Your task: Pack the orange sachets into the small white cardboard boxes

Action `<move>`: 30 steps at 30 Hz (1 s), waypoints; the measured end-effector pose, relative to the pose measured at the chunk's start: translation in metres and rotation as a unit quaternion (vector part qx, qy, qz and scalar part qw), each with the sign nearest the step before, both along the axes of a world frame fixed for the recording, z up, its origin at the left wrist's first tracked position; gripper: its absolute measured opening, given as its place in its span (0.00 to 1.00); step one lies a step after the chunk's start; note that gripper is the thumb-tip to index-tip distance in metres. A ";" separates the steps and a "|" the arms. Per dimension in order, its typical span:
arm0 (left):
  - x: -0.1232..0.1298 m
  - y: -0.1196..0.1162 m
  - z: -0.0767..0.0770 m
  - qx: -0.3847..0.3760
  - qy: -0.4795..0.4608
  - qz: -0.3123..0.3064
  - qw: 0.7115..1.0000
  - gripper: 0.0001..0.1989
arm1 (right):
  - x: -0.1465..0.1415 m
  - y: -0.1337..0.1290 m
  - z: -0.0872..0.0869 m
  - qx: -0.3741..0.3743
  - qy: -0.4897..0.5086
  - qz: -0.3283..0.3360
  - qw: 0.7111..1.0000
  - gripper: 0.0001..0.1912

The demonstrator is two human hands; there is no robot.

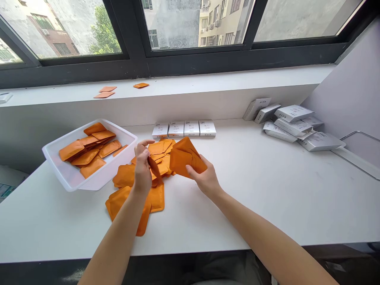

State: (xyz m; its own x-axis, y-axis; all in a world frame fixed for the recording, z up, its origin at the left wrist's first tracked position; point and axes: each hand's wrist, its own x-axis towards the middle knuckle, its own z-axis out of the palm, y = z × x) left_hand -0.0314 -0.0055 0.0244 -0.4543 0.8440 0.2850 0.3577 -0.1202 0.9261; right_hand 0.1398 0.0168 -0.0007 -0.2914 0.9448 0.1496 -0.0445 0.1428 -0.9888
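White table, 2 hands holding orange packets

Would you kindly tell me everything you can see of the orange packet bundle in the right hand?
The orange packet bundle is several flat, plain packets, fanned so their edges show; they look like matte foil or paper. It is tilted over the white table, right of the loose pile; whether they touch is unclear. The right hand grips its near right end, thumb on the visible face.

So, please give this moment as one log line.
left hand: packet; right hand: packet fan; tub: partly filled; pile: on table; box row: four
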 end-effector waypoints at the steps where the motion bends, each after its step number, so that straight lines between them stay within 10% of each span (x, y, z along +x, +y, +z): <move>1: 0.004 -0.001 -0.003 0.019 0.014 -0.003 1.000 0.17 | -0.001 -0.002 0.000 0.000 0.004 0.026 1.000 0.15; 6: 0.033 -0.004 -0.017 0.045 0.253 -0.020 0.966 0.20 | -0.004 -0.015 0.002 0.019 -0.001 0.170 0.985 0.05; 11: 0.036 -0.002 -0.016 0.009 0.214 -0.021 0.976 0.25 | -0.006 -0.019 -0.002 -0.009 0.007 0.233 0.972 0.08; 16: 0.025 0.001 -0.014 0.024 0.111 -0.037 0.993 0.23 | -0.003 -0.007 0.001 -0.098 0.052 0.142 0.984 0.14; 20: 0.020 0.002 -0.010 0.031 0.237 -0.078 0.968 0.20 | 0.024 0.027 0.011 -0.128 0.090 0.009 0.988 0.21; 25: 0.026 0.001 -0.017 0.003 0.377 -0.130 0.917 0.26 | 0.049 0.056 0.015 -0.127 -0.188 0.015 0.974 0.17; 30: 0.032 0.000 -0.040 -0.112 0.465 -0.227 0.848 0.33 | 0.051 0.049 0.009 0.050 -0.490 -0.091 0.866 0.28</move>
